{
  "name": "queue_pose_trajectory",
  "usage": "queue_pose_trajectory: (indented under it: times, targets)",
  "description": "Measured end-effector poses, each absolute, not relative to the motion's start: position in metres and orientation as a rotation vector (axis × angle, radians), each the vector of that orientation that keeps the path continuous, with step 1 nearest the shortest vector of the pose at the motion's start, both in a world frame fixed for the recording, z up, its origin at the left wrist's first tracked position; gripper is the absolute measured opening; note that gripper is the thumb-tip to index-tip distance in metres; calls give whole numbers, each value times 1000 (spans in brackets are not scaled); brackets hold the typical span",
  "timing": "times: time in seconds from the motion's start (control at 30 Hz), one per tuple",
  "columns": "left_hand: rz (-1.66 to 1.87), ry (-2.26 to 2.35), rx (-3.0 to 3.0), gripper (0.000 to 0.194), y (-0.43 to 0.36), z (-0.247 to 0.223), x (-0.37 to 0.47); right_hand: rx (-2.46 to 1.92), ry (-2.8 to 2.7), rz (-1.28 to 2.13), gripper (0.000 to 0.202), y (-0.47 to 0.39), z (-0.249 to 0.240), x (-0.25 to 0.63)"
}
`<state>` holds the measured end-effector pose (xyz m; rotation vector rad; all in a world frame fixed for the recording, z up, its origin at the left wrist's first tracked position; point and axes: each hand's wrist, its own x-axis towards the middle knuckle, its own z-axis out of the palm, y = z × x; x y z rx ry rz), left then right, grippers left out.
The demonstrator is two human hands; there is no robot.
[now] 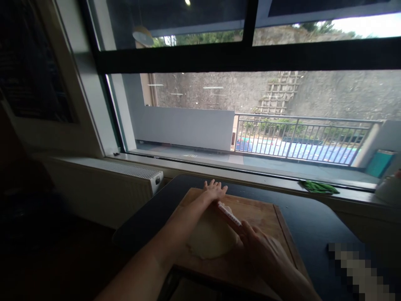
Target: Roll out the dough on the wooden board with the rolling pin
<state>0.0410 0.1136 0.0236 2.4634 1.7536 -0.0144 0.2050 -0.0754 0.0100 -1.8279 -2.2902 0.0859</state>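
Observation:
A flat, pale sheet of dough (210, 236) with a rounded, uneven edge lies on a wooden board (263, 210). Across its right side runs a slim, straight, brownish stick with a white strip marked in red (231, 215); its exact kind I cannot make out. My right hand (255, 236) is closed around the near end of this stick. At the far end, my left hand (215, 191) lies palm down with its fingers stretched out and apart, touching or just over the tip. My left forearm covers part of the dough and board.
The board rests on a dark table (150, 217) with rounded corners. A white radiator (109, 179) stands to the left, below a large window. A green cloth (318, 187) lies on the sill. A pixelated patch covers the lower right.

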Motion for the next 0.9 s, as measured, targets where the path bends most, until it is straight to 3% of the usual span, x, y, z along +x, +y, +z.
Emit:
queue_pose_trajectory:
  times: [0.2, 0.43, 0.67, 0.9]
  targets:
    - [-1, 1754, 2472, 45, 102, 21, 25, -1743, -2364, -100, 38, -90, 8, 197]
    - [14, 1859, 2360, 69, 53, 8, -59, -1571, -2498, -125, 55, -106, 12, 177]
    - [-54, 1804, 2397, 60, 91, 19, 1, -1736, -2380, 28, 28, -103, 22, 192]
    - [112, 1773, 2411, 60, 129, 19, 67, -1786, -2319, 39, 24, -105, 22, 213]
